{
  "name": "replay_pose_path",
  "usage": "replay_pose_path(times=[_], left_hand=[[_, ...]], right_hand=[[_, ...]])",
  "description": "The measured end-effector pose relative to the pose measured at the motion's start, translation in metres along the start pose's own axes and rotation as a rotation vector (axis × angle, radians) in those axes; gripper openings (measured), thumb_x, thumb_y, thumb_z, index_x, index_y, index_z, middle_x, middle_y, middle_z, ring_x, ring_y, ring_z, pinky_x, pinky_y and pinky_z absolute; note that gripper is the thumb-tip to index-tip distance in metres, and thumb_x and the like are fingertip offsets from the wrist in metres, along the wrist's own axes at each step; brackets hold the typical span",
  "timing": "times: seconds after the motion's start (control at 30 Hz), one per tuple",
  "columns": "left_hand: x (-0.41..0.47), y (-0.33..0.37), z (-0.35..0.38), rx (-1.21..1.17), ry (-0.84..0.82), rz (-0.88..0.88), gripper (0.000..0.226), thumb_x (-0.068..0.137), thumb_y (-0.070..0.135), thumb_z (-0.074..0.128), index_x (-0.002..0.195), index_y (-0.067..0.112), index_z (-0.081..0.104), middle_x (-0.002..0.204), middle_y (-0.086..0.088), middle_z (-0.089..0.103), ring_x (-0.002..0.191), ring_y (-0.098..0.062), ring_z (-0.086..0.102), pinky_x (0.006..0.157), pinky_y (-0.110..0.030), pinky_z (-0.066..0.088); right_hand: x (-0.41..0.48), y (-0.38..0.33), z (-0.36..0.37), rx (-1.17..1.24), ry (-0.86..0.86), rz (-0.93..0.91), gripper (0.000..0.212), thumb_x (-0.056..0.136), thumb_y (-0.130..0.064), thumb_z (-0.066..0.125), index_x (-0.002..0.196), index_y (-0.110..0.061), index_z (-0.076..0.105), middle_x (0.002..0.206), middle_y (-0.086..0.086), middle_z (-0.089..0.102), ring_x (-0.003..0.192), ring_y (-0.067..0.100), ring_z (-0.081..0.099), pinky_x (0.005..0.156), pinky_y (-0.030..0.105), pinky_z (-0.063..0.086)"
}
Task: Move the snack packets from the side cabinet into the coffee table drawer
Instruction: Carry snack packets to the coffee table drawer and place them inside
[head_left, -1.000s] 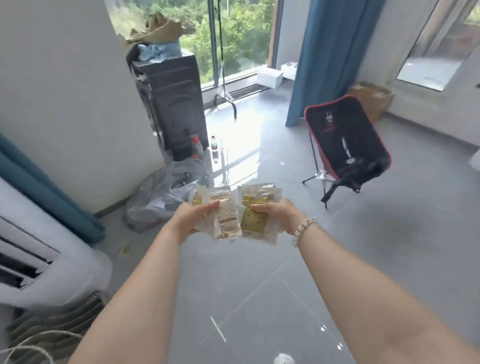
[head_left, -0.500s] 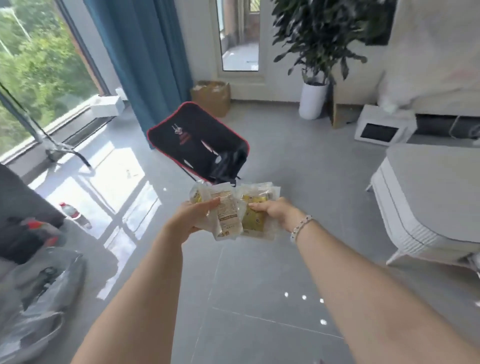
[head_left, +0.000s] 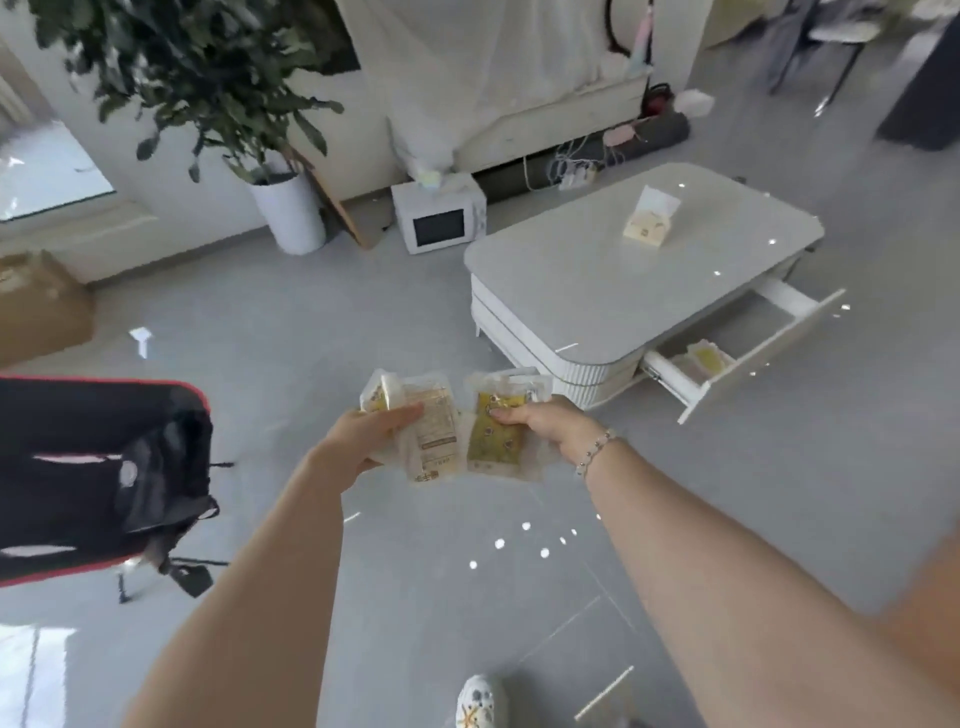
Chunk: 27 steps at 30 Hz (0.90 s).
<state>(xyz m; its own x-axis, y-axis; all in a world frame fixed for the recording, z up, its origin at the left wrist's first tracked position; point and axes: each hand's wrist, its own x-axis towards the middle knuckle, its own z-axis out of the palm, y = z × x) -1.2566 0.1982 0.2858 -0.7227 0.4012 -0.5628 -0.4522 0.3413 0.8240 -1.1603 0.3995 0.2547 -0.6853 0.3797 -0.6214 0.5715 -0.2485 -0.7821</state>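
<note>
Left hand (head_left: 374, 431), fingers clamped round a fan of snack packets (head_left: 431, 441), right hand (head_left: 540, 426) pinching more, well short of the open drawer (head_left: 763, 358) under the bench (head_left: 597, 280). They look slick, perhaps several per hand: one could slide out onto the floor (head_left: 363, 291).

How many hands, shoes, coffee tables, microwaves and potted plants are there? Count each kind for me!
Hands: 2, left hand and right hand
Shoe: 1
Coffee table: 1
Microwave: 1
Potted plant: 1
Total: 6
</note>
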Motion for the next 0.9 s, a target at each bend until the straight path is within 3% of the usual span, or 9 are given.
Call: replay_pose_path(times=[0.13, 0.23, 0.3, 0.5, 0.57, 0.63, 0.7, 0.8, 0.9], left_hand=[[0.059, 0.038, 0.048, 0.107, -0.108, 0.013, 0.023, 0.082, 0.022, 0.072, 0.100, 0.011, 0.062, 0.088, -0.002, 0.068, 0.079, -0.016, 0.064, 0.070, -0.025, 0.051], [0.095, 0.064, 0.097, 0.168, -0.229, 0.034, 0.011, 0.084, 0.021, 0.069, 0.090, 0.016, 0.062, 0.079, 0.002, 0.070, 0.078, -0.014, 0.064, 0.072, -0.024, 0.051], [0.113, 0.078, 0.136, 0.205, -0.336, 0.044, 0.011, 0.085, 0.021, 0.068, 0.093, 0.016, 0.062, 0.081, 0.003, 0.071, 0.077, -0.012, 0.066, 0.069, -0.024, 0.051], [0.147, 0.086, 0.252, 0.315, -0.522, -0.021, 0.019, 0.082, 0.022, 0.072, 0.094, 0.011, 0.063, 0.093, -0.003, 0.069, 0.083, -0.016, 0.065, 0.074, -0.024, 0.051], [0.158, 0.087, 0.288, 0.329, -0.597, -0.044, 0.017, 0.082, 0.020, 0.071, 0.095, 0.011, 0.064, 0.096, -0.004, 0.069, 0.085, -0.017, 0.066, 0.076, -0.024, 0.051], [0.169, 0.092, 0.322, 0.344, -0.654, -0.060, 0.018, 0.083, 0.019, 0.071, 0.097, 0.011, 0.064, 0.098, -0.005, 0.070, 0.086, -0.017, 0.067, 0.077, -0.025, 0.052], [0.181, 0.098, 0.353, 0.355, -0.672, -0.070, 0.027, 0.081, 0.020, 0.072, 0.103, 0.008, 0.065, 0.102, -0.007, 0.070, 0.089, -0.020, 0.067, 0.085, -0.029, 0.052], [0.202, 0.112, 0.398, 0.374, -0.649, -0.083, 0.033, 0.080, 0.022, 0.073, 0.107, 0.005, 0.064, 0.105, -0.010, 0.069, 0.094, -0.024, 0.066, 0.097, -0.035, 0.048], [0.218, 0.133, 0.446, 0.387, -0.652, -0.088, 0.024, 0.081, 0.021, 0.072, 0.098, 0.006, 0.064, 0.101, -0.009, 0.070, 0.091, -0.022, 0.067, 0.088, -0.031, 0.052]], right_hand=[[0.022, -0.010, -0.051, 0.159, 0.090, 0.019, 0.071, 0.045, -0.032, 0.091, 0.108, -0.008, 0.068, 0.107, 0.005, 0.071, 0.099, 0.020, 0.066, 0.095, 0.037, 0.051], [0.017, -0.010, -0.093, 0.280, 0.156, 0.038, 0.028, 0.074, -0.017, 0.080, 0.098, -0.008, 0.068, 0.098, 0.004, 0.071, 0.089, 0.017, 0.068, 0.083, 0.029, 0.054], [0.016, -0.004, -0.125, 0.349, 0.239, 0.041, 0.020, 0.075, -0.018, 0.078, 0.089, -0.011, 0.066, 0.098, 0.004, 0.071, 0.094, 0.018, 0.067, 0.090, 0.031, 0.052], [0.018, 0.013, -0.217, 0.366, 0.473, 0.086, 0.071, 0.052, -0.039, 0.088, 0.113, -0.011, 0.063, 0.108, 0.002, 0.069, 0.106, 0.021, 0.064, 0.088, 0.032, 0.051], [0.021, 0.016, -0.247, 0.369, 0.509, 0.110, 0.063, 0.056, -0.040, 0.087, 0.109, -0.014, 0.064, 0.107, 0.001, 0.069, 0.103, 0.021, 0.064, 0.094, 0.036, 0.050], [0.028, 0.018, -0.277, 0.373, 0.536, 0.134, 0.050, 0.066, -0.037, 0.083, 0.105, -0.014, 0.062, 0.104, 0.000, 0.068, 0.100, 0.021, 0.063, 0.088, 0.032, 0.051], [0.039, 0.017, -0.307, 0.367, 0.554, 0.145, 0.051, 0.069, -0.036, 0.082, 0.110, -0.013, 0.061, 0.105, 0.001, 0.067, 0.101, 0.021, 0.063, 0.083, 0.029, 0.050], [0.058, 0.006, -0.355, 0.349, 0.548, 0.150, 0.053, 0.069, -0.034, 0.082, 0.114, -0.013, 0.062, 0.112, 0.002, 0.068, 0.106, 0.021, 0.063, 0.092, 0.032, 0.049], [0.072, -0.008, -0.404, 0.382, 0.553, 0.137, 0.049, 0.070, -0.030, 0.082, 0.112, -0.012, 0.063, 0.110, 0.001, 0.068, 0.104, 0.020, 0.063, 0.088, 0.029, 0.049]])
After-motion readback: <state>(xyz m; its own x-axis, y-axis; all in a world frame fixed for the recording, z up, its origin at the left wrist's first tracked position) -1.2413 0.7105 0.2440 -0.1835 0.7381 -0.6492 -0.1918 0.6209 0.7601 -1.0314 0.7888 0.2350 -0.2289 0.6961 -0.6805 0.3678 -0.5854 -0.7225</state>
